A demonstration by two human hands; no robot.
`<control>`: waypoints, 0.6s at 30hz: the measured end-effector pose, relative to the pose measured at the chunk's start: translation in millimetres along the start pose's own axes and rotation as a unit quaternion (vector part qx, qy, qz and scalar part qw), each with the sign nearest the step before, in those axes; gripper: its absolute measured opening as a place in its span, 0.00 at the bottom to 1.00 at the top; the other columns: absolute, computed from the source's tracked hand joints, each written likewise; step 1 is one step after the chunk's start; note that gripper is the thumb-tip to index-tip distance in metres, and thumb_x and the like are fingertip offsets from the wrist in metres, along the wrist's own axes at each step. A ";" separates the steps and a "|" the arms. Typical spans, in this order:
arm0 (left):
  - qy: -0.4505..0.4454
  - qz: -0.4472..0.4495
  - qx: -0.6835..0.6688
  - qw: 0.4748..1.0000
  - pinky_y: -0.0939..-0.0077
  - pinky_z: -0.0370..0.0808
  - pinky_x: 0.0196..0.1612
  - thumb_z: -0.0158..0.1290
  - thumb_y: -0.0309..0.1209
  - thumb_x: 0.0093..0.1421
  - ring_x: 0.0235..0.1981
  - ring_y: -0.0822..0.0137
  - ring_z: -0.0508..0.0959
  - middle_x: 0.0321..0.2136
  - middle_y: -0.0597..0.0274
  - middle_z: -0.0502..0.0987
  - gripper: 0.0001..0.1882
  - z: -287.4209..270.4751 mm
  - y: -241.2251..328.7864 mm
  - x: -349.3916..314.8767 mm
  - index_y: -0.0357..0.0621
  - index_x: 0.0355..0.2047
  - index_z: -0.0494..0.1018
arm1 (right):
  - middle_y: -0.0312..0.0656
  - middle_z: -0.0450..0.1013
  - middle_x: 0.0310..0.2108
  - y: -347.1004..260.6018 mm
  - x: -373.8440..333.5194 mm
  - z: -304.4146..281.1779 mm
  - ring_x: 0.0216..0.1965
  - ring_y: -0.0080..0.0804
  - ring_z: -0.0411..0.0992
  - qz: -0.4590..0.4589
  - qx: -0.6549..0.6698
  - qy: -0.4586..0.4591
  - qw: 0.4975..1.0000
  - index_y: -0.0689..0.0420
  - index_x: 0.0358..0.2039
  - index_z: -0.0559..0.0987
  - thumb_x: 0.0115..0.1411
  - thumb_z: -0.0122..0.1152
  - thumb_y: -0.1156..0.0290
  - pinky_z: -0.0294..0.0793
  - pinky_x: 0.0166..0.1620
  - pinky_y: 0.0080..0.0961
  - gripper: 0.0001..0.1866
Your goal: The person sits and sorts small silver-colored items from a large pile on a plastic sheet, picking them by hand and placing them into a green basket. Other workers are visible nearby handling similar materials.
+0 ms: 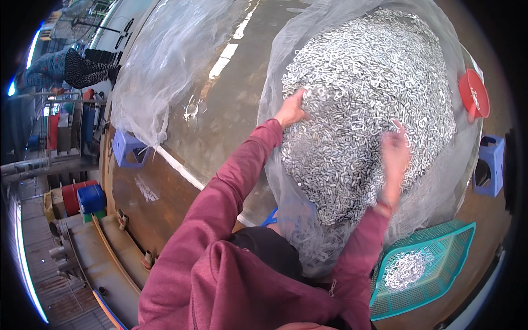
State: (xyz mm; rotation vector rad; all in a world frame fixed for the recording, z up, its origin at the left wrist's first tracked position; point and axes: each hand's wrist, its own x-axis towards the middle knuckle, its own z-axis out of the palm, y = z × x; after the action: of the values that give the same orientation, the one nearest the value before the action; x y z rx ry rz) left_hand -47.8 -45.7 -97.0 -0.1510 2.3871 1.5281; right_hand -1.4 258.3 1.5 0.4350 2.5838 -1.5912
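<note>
Both hands spread flat, fingers released, left hand (290,110) and blurred right hand (395,157) seemingly raking metal clips (363,104) on mesh sheet (275,82); next needs gathering toward teal basket (440,258).

Two blue stools (129,148), one teal basket (440,258), one red disc (474,93).

A single head-worn fisheye view looks steeply down from just above the person's maroon sleeves (231,220), close over the heap of metal pieces (363,110) in netting, with the floor (220,121) bending away toward the dark rim.
</note>
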 end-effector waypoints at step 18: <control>-0.311 0.097 0.096 0.941 0.72 0.72 0.43 0.56 0.25 0.52 0.38 0.65 0.77 0.35 0.54 0.78 0.21 47.0 125.6 -76.9 0.38 0.48 0.70 | 0.44 0.69 0.42 29.6 -51.8 -20.7 0.36 0.27 0.73 0.065 0.159 -0.341 0.924 0.59 0.53 0.68 0.51 0.48 0.88 0.77 0.33 0.20 0.26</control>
State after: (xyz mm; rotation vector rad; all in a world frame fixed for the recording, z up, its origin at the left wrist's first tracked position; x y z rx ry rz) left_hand 3.2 44.7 17.5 0.5466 2.0461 1.1685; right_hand 58.1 278.8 -3.6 0.0395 1.7592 -1.7207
